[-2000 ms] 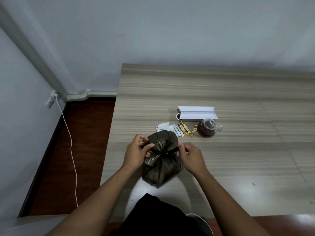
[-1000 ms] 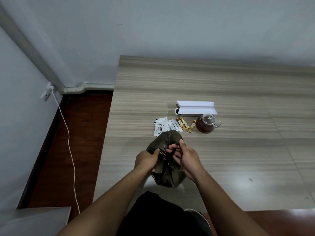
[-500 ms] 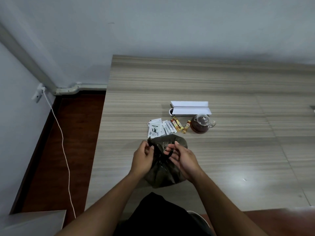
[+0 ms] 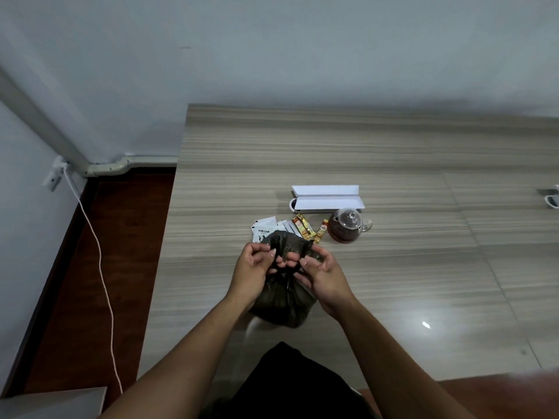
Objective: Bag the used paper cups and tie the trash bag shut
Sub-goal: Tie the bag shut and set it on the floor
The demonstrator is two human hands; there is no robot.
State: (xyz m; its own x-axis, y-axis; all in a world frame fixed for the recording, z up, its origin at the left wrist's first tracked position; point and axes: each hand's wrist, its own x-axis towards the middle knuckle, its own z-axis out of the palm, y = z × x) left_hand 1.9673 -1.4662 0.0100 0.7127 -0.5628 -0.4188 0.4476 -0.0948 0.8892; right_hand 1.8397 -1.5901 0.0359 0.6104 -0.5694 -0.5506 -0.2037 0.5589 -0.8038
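Note:
A dark, bulging trash bag (image 4: 282, 300) sits on the wooden table (image 4: 393, 282) near its front edge. Its gathered top (image 4: 287, 243) sticks up between my hands. My left hand (image 4: 252, 269) pinches the twisted plastic on the left side of the neck. My right hand (image 4: 322, 273) grips the plastic on the right side, fingers curled around a strand. No paper cups are visible; the bag's contents are hidden.
Behind the bag lie white tea sachets (image 4: 264, 231), small orange packets (image 4: 305, 229), a glass teapot (image 4: 348, 228) with dark tea and a white open box (image 4: 328, 199). A white cable (image 4: 99, 267) hangs from a wall socket over the floor at left.
Both hands have kept working the bag's neck, shifting from pulling apart to meeting at the centre. The bag's top is now bunched higher between the fingers.

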